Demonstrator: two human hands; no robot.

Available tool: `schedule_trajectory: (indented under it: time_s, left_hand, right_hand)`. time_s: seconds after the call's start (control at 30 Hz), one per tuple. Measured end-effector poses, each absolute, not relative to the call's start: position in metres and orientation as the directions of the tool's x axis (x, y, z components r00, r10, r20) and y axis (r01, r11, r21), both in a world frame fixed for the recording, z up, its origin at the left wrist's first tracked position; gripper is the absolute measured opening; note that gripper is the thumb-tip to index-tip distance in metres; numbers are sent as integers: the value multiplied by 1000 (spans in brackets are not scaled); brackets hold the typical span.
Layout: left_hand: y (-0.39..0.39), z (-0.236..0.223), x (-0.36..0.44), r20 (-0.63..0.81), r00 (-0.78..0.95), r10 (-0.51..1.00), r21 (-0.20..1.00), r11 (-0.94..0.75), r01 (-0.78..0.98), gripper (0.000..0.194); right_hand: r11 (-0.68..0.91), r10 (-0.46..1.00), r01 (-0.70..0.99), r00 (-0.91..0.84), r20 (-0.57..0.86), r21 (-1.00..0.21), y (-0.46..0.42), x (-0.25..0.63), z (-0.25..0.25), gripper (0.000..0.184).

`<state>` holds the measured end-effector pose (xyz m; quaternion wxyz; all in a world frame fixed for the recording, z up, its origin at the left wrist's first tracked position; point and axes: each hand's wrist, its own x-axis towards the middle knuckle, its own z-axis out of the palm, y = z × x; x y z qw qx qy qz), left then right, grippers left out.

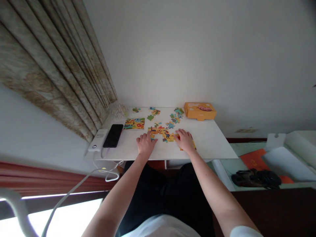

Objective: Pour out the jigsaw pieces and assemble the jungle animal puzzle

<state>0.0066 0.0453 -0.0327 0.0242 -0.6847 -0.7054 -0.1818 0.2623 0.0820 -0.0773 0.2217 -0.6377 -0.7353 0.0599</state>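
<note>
Jigsaw point(161, 132): between hands, long axis left-right.
Left hand point(146, 144): fingers spread, tips at its left end.
Right hand point(184, 140): fingers spread, resting on its right end (no pinch visible).

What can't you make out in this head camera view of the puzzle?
In the head view:
The puzzle pieces beneath the left hand and right hand, hidden by those hands.
Lettering on the orange box, too small to read.
The dark object at right, too dim to identify.

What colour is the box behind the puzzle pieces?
The box is orange-yellow, with a pinkish picture on top; the head view shows it best.
</note>
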Motion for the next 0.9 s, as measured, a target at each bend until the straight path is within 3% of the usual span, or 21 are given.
schedule_trajectory:
  time_s: [0.23,0.67,0.9]
  left_hand:
    - [50,-26,20,147,-73,986,225,39,974,51]
    - [57,-25,46,95,4,995,158,-19,987,50]
    - [62,-45,-2,146,367,919,290,-394,872,53]
  right_hand:
    - [181,965,918,-96,245,-353,82,262,-80,35]
    - [183,961,922,-95,259,-342,81,260,-76,36]
    - [182,965,922,-100,244,-343,81,261,-76,34]
